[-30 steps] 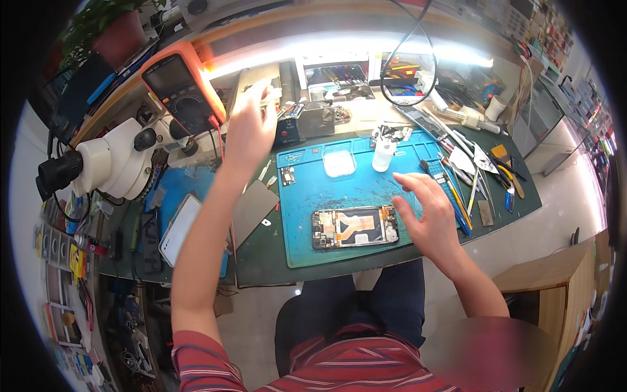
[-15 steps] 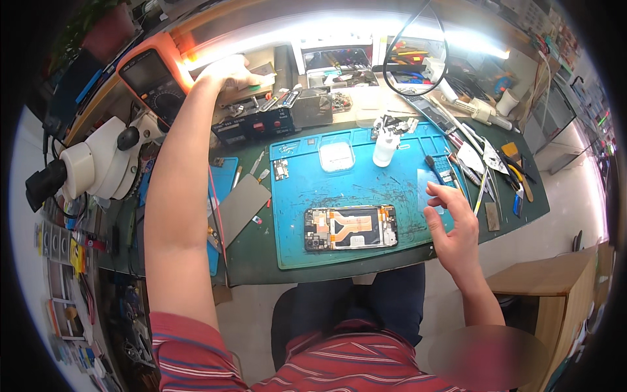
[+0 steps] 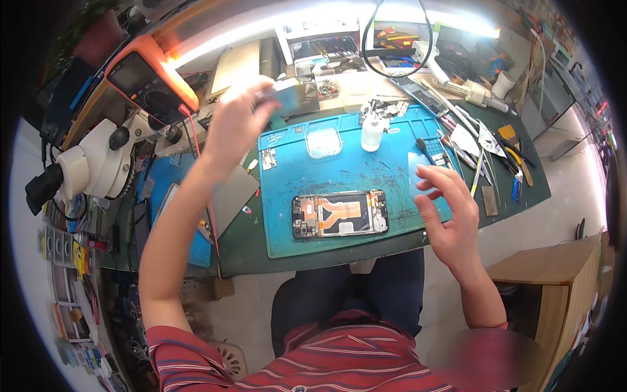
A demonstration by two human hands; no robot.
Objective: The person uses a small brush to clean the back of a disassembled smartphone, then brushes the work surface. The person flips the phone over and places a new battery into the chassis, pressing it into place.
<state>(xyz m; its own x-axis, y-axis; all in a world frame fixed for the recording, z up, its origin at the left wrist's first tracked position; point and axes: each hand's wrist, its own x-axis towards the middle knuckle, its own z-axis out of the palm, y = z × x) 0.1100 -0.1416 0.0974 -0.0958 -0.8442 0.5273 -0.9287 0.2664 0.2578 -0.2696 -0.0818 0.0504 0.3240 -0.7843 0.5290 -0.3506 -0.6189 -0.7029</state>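
On the near half of the blue mat (image 3: 353,171) lies the opened phone (image 3: 340,214). Over the mat's right edge the right hand (image 3: 450,212) is half open, apparently empty, beside a clear sheet (image 3: 413,178); contact is unclear. Toward the mat's far edge stands a white bottle (image 3: 371,136). By its far left corner the left hand (image 3: 241,117) is blurred, partly curled; whether it grips anything, I cannot tell.

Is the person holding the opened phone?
No, the phone lies flat on the blue mat, apart from the left hand and right hand.
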